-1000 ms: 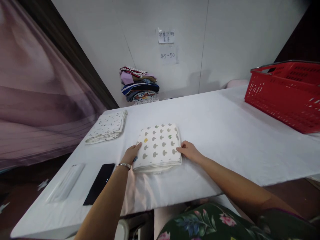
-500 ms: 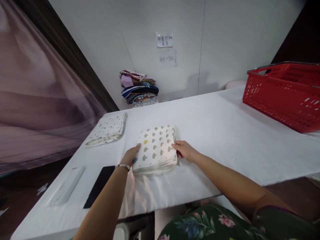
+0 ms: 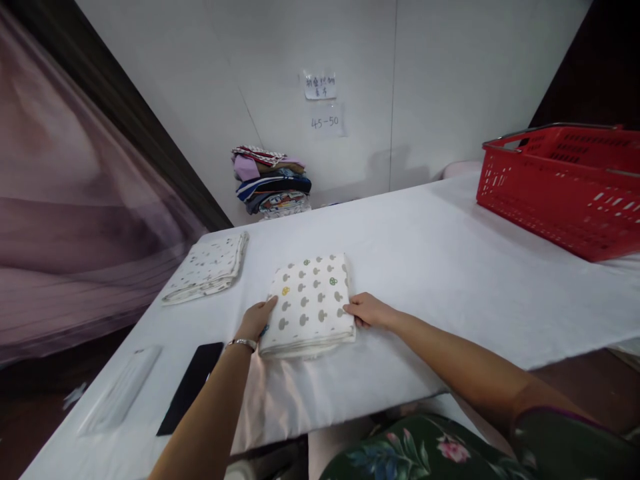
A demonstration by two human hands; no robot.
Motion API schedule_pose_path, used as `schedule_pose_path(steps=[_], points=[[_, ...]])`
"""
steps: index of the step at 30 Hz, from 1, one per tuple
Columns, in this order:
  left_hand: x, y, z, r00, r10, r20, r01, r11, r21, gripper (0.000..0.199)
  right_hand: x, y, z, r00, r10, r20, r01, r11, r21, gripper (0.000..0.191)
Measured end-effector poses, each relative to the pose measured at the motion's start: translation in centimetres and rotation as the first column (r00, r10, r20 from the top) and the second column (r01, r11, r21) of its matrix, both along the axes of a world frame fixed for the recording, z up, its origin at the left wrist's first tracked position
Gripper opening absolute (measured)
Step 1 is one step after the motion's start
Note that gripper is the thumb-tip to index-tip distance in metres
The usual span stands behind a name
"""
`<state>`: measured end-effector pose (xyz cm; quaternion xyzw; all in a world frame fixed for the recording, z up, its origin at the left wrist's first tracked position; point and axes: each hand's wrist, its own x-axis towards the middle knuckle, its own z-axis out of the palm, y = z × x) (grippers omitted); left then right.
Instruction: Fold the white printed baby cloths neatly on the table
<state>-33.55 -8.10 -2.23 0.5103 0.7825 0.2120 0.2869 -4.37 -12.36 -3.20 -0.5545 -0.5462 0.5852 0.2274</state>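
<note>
A folded white cloth (image 3: 311, 301) printed with grey mushroom shapes lies flat near the front edge of the white-covered table (image 3: 400, 253). My left hand (image 3: 259, 316) pinches its left side, a bracelet on the wrist. At the right side, my right hand (image 3: 366, 311) grips the cloth's edge between thumb and fingers. The fingertips beneath the edges are partly hidden. Another folded white cloth (image 3: 207, 267), with small dark specks, rests apart to the left.
A black flat object (image 3: 190, 387) and a clear plastic packet (image 3: 120, 390) lie at the front left. A red basket (image 3: 560, 193) stands at the right. Stacked folded fabrics (image 3: 273, 181) are by the wall, under paper signs (image 3: 320, 87). Pink curtain (image 3: 75, 200) hangs left.
The view has shifted slightly, so most things appear a little further left and the table items lower. Both hands remain on the mushroom-print cloth.
</note>
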Motion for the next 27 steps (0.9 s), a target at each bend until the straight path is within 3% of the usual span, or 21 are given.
schedule_pose_path(steps=[4, 8, 10, 12, 13, 15, 17, 19, 21, 27], points=[[-0.2, 0.1, 0.2, 0.998, 0.004, 0.057, 0.001, 0.996, -0.093, 0.041, -0.2, 0.0, -0.4, 0.998, 0.015, -0.067, -0.016, 1.000, -0.017, 0.031], [-0.2, 0.3, 0.8, 0.990, -0.063, -0.125, 0.052, 0.995, -0.086, 0.045, -0.3, -0.1, -1.1, 0.998, 0.014, -0.066, -0.014, 1.000, 0.001, 0.032], [0.7, -0.1, 1.4, 0.952, -0.086, -0.295, 0.091, 0.996, 0.005, 0.051, -0.2, -0.1, -1.5, 0.996, 0.023, -0.083, -0.022, 1.000, 0.021, 0.033], [2.4, -1.2, 1.9, 0.900, -0.112, -0.421, 0.202, 0.964, 0.174, 0.054, -0.1, -0.1, -1.7, 0.993, 0.027, -0.111, -0.024, 0.999, 0.023, 0.033], [3.6, -2.1, 2.0, 0.876, -0.153, -0.457, 0.296, 0.918, 0.262, 0.052, 0.0, -0.2, -1.7, 0.992, 0.027, -0.127, -0.024, 1.000, 0.019, 0.034], [6.4, -4.3, 2.0, 0.815, -0.309, -0.491, 0.523, 0.758, 0.391, 0.045, 0.1, -0.2, -1.6, 0.989, 0.021, -0.146, -0.021, 1.000, 0.007, 0.035], [9.2, -6.8, 1.4, 0.693, -0.486, -0.533, 0.713, 0.572, 0.406, 0.045, 0.3, -0.2, -1.5, 0.986, 0.020, -0.168, -0.021, 1.000, 0.000, 0.036], [11.2, -8.8, 0.5, 0.576, -0.567, -0.589, 0.814, 0.465, 0.349, 0.058, 0.5, -0.1, -1.3, 0.978, 0.035, -0.206, -0.036, 0.999, -0.003, 0.035], [12.2, -9.9, -0.4, 0.553, -0.550, -0.627, 0.827, 0.458, 0.328, 0.064, 0.8, 0.0, -1.2, 0.965, 0.049, -0.258, -0.057, 0.998, -0.023, 0.036], [12.5, -9.9, -1.7, 0.636, -0.420, -0.648, 0.752, 0.527, 0.397, 0.064, 1.1, 0.2, -1.2, 0.916, 0.042, -0.398, -0.095, 0.989, -0.115, 0.040]])
